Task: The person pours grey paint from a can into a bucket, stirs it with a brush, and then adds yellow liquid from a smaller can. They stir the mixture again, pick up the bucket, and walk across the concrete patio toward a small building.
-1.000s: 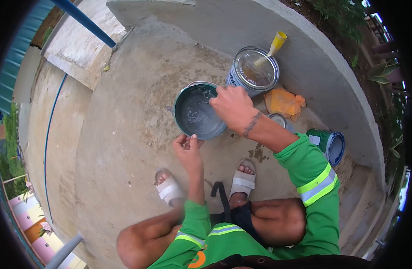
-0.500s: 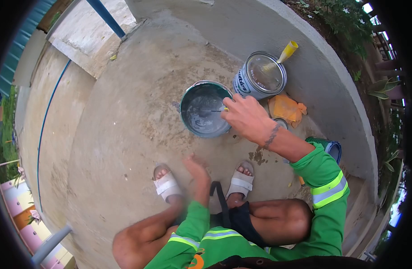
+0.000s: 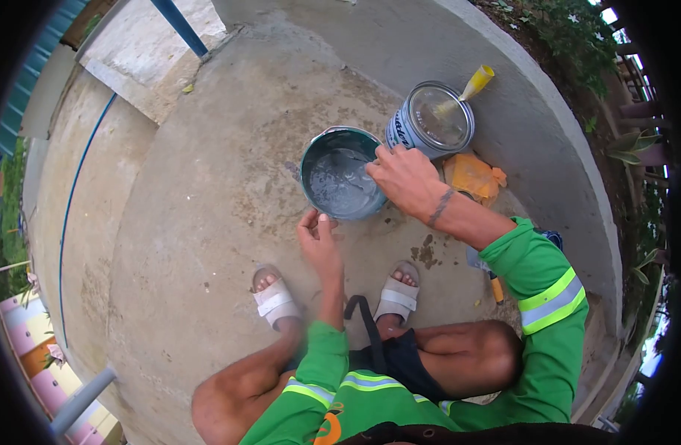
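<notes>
A dark green bucket with wet grey paste inside stands on the concrete in front of me. My right hand is closed at the bucket's right rim. The thin yellow-handled tool it held earlier is now mostly hidden by the fingers. Just outside the near-left rim, my left hand has its thumb and fingers apart. Whether it touches the bucket is hard to tell. Beyond the right hand sits a lidded paint can, with a yellow-handled brush lying across its lid.
A crumpled orange bag lies beside the can along the low grey wall. An orange-handled tool is near my right forearm. My sandalled feet are close to the bucket. A blue hose runs along the left.
My left hand has moved up to the bucket's near rim. My right hand has stayed near the right rim, and the tool has gone from view. The bucket appears slightly tilted towards me.
</notes>
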Demonstrator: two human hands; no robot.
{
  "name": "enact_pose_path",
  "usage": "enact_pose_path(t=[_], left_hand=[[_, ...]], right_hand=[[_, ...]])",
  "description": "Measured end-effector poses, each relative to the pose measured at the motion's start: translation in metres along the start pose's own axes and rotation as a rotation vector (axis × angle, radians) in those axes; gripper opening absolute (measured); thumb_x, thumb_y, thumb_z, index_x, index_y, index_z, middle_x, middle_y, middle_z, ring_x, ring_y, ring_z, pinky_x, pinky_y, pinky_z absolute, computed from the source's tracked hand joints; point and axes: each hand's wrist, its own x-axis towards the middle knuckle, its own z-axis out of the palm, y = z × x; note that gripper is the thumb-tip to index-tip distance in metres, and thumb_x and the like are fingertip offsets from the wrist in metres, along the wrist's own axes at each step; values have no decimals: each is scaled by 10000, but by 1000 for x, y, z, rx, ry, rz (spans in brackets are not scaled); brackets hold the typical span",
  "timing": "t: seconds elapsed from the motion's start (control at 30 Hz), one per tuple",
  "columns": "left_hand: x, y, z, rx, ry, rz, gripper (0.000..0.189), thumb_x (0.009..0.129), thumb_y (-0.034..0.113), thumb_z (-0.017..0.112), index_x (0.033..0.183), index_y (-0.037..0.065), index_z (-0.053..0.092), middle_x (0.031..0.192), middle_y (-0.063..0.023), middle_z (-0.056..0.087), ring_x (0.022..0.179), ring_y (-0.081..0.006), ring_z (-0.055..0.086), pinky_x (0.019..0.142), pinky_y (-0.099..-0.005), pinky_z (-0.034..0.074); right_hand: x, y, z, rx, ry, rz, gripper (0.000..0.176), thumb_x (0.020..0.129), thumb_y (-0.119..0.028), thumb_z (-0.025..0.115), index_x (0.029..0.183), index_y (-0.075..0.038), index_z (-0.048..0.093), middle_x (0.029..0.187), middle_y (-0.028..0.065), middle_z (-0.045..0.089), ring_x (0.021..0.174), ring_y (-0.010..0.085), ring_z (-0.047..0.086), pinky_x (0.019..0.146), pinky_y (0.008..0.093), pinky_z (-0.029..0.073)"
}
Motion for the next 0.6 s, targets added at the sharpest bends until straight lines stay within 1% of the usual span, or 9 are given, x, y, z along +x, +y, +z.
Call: enact_pose_path(t=[0.03, 0.1, 0.2, 0.3, 0.4, 0.5, 0.6], left_hand=[[0, 3, 2, -10, -1, -9, 347, 964, 181, 566, 1225, -30, 480, 1074, -118, 585, 887, -167, 622, 613, -266, 543], [1, 7, 2, 16, 3, -20, 351, 962, 206, 570, 1210, -30, 490, 1061, -114, 571, 882, -169, 631, 607, -269, 549], [3, 9, 2, 26, 16, -27, 345, 960, 213, 576, 1192, -32, 504, 1044, -112, 572, 867, -166, 635, 595, -268, 550], [3, 8, 2, 41, 14, -22, 340, 959, 211, 579, 1186, -33, 510, 1041, -112, 578, 860, -162, 634, 587, -266, 548], [3, 8, 0, 35, 11, -26, 324, 952, 181, 588, 1184, -32, 517, 1035, -109, 588, 859, -154, 628, 587, -257, 545], [2, 11, 0, 30, 11, -34, 324, 946, 167, 596, 1188, -34, 518, 1027, -104, 592, 856, -145, 623, 583, -250, 540], [3, 11, 1, 30, 1, -28, 331, 944, 171, 600, 1189, -35, 517, 1021, -100, 592, 849, -140, 619, 579, -247, 536]], right_hand=[[0, 0, -3, 40, -90, 48, 120, 810, -144, 622, 902, -76, 659, 904, 131, 610, 869, 274, 655, 711, 377, 548], [1, -1, -11, 122, -267, 144, 146, 821, -154, 623, 922, -57, 663, 907, 176, 642, 885, 327, 666, 745, 418, 547], [0, 12, -18, 311, -343, 217, 197, 836, -170, 605, 958, -29, 669, 961, 241, 664, 930, 401, 655, 800, 473, 530], [-1, 14, -2, 475, -279, 240, 229, 821, -169, 605, 980, -21, 676, 1000, 267, 663, 923, 432, 653, 838, 493, 514], [3, 12, -7, 489, -240, 315, 218, 825, -155, 600, 968, -9, 675, 955, 264, 671, 929, 416, 657, 831, 487, 516], [9, -3, -22, 323, -303, 333, 221, 841, -172, 601, 946, 10, 668, 915, 251, 678, 923, 420, 655, 809, 497, 516], [8, -2, -25, 315, -248, 279, 219, 866, -173, 577, 926, 19, 663, 904, 247, 678, 905, 432, 652, 781, 510, 515]])
